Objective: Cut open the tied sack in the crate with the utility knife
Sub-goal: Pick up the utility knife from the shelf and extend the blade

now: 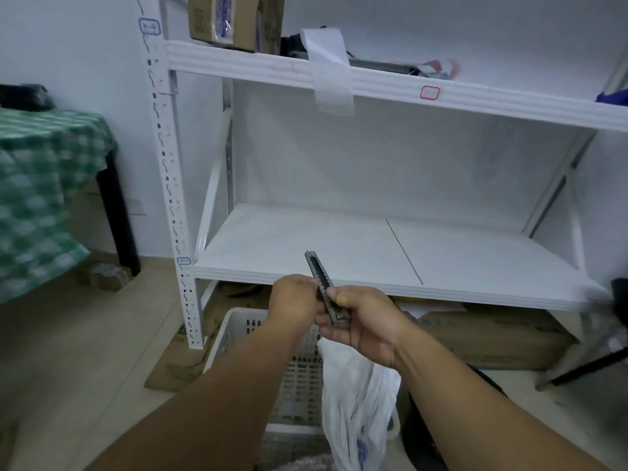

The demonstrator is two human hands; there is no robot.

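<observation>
Grip: your right hand (363, 321) curls round the utility knife (317, 270) butt, left hand (294, 300) pinches mid-body, tip up-and-away; sack (356, 396) lies directly below, in crate (238, 331).

Sack (356, 396) in crate (234, 334) before the shelf rack (306, 246), knife (317, 270) above both

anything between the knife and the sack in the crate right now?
Nothing visible. The left hand and right hand hold the grey utility knife above the open-topped white slotted plastic crate; the white plastic sack pokes up just under the right hand, uncovered.
</observation>
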